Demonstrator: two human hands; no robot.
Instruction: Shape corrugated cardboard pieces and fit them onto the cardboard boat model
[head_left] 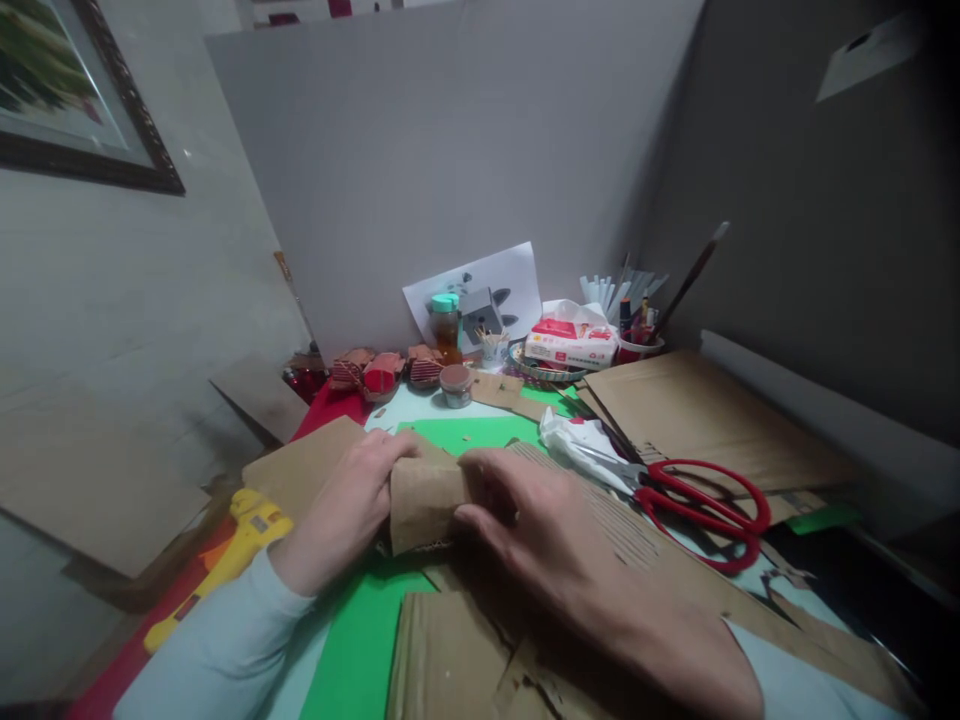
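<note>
Between my two hands is a small bent piece of cardboard [427, 503], raised over the green sheet [356, 640]. My left hand [358, 500] grips its left edge, with the fingers partly behind it. The thumb and fingers of my right hand [536, 510] pinch its right edge. Below my hands lie more cut cardboard pieces [442, 660]. Left of my left forearm rests a yellow glue gun [225, 570]. To the right of my right hand lie scissors with red handles [705, 510], their blades against a crumpled white tissue [585, 450].
Cardboard sheets [720, 410] are stacked at the right. Along the back stand a jar with a teal lid [445, 330], a tissue pack [571, 338], a toothpick holder [493, 348] and a cup of pens [637, 346]. Red-and-brown cardboard pieces [375, 373] sit back left. A grey panel [465, 150] rises behind.
</note>
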